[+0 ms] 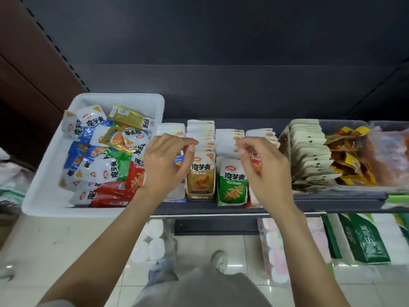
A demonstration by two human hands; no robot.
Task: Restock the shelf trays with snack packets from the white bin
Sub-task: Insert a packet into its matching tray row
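Observation:
The white bin (44, 191) stands at the shelf's left end, holding several loose snack packets (99, 169) in white, blue, green, red and gold. To its right stand four upright rows in the shelf trays: a blue row (174, 197), a yellow row (200, 176), a green row (232, 185) and a red row (252, 201). My left hand (166, 165) hovers over the blue row, fingers curled, fingertips at the yellow row's tops. My right hand (267, 171) covers the red row, fingertips beside the green row's tops. Neither hand visibly holds a packet.
Further right stand a tray of white packets (309, 156) and a heap of yellow-orange packs (349, 160). The dark shelf lip (221, 210) runs along the front. Below are tissue rolls (152, 240) and green bags (365, 240) on a tiled floor.

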